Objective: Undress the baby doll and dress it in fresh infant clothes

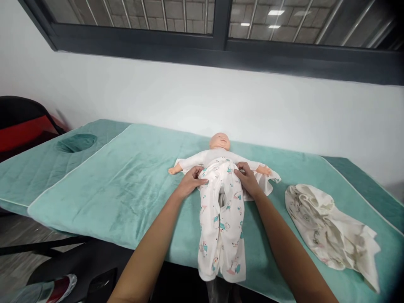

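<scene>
A baby doll (220, 142) lies on its back on the green-covered bed, head toward the wall and arms spread. Printed white baby pants (222, 210) lie over its lower body, with an opening at the crotch and the legs reaching past the bed's front edge. My left hand (192, 182) pinches the left side of the waistband between thumb and fingers. At the right side of the waist, my right hand (247, 177) grips the same pants, fingers curled. A white printed garment (265, 181) is spread under the doll's arms and partly hidden.
A crumpled white printed cloth (331, 227) lies on the bed (104, 185) to the right. The bed has a face hole (77, 143) at its left end. Below the front edge, a black chair seat (85, 261) carries a phone (101, 286) and a bottle (47, 290).
</scene>
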Action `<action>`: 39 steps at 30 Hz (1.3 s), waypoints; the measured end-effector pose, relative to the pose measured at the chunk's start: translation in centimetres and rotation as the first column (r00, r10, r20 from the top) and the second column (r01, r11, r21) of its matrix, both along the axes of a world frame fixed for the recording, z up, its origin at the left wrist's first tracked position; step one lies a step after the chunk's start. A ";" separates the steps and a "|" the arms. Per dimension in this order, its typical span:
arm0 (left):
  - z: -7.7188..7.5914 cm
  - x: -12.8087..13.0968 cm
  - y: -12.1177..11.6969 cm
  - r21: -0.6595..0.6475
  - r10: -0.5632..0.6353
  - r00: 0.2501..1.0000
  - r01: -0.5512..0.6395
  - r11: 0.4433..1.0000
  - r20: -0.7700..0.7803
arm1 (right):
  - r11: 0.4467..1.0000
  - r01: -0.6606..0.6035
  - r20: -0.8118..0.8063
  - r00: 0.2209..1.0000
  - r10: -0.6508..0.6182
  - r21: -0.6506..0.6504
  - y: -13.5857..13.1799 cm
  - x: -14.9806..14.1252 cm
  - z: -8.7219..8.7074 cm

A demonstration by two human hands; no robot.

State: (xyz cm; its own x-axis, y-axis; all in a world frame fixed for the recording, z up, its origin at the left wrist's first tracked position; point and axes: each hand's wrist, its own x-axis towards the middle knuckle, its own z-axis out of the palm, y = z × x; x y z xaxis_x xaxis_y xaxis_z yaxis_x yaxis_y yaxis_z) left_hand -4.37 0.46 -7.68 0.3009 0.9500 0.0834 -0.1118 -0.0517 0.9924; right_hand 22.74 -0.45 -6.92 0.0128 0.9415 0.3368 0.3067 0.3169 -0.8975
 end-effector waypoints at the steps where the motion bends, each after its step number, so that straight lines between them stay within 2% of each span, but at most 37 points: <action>1: 0.0 0.0 0.0 -0.002 -0.005 1.000 0.005 1.000 -0.016 | 1.000 -0.002 -0.015 1.000 0.002 0.000 0.0 0.0 -0.1; 4: 0.1 -0.2 0.0 0.031 -0.031 0.998 0.032 0.999 -0.059 | 1.000 0.004 -0.056 0.998 -0.004 -0.007 -0.1 -0.1 -0.3; 9: 0.7 -0.5 -0.3 0.081 -0.096 0.995 0.099 0.992 -0.042 | 1.000 0.020 0.006 1.000 -0.020 -0.009 -0.2 -0.2 -0.2; 15: 1.2 -0.8 -1.7 -0.030 -0.278 0.960 0.279 0.960 0.042 | 0.996 0.086 0.075 0.993 -0.089 0.040 -0.4 0.5 -0.4; 17: 1.2 -0.8 -2.0 -0.039 -0.291 0.956 0.292 0.956 0.045 | 0.997 0.069 0.046 0.996 -0.071 0.046 -0.5 0.8 -0.7; 22: 1.1 -0.8 -2.2 0.008 -0.195 0.972 0.198 0.980 -0.131 | 0.992 0.099 0.021 0.995 -0.101 0.084 -0.9 0.8 -0.8; 27: 0.6 -0.5 -3.3 0.233 0.005 0.944 0.076 0.970 -0.331 | 0.988 0.040 0.079 0.996 -0.052 0.151 -1.2 0.6 -0.2; 29: 0.4 -0.3 -4.1 0.283 0.090 0.922 0.021 0.959 -0.376 | 0.989 0.040 0.091 0.994 -0.053 0.146 -1.0 0.6 -0.2; 33: 0.0 0.3 -5.4 0.276 0.184 0.878 -0.063 0.959 -0.441 | 0.990 0.004 0.112 0.993 -0.020 0.141 -0.7 0.7 -0.2; 39: 0.1 1.0 -6.0 0.314 0.316 0.814 -0.173 0.933 -0.488 | 0.975 -0.026 0.120 0.993 0.000 0.221 -1.8 0.5 0.2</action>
State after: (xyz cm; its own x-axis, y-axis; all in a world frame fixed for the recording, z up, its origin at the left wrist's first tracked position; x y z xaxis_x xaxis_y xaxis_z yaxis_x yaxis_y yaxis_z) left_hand -3.41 -5.54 -7.55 0.1263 0.9674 0.2196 0.4685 -0.2533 0.8464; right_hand 23.26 -2.28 -6.73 -0.0514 0.8430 0.5355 0.4009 0.5085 -0.7620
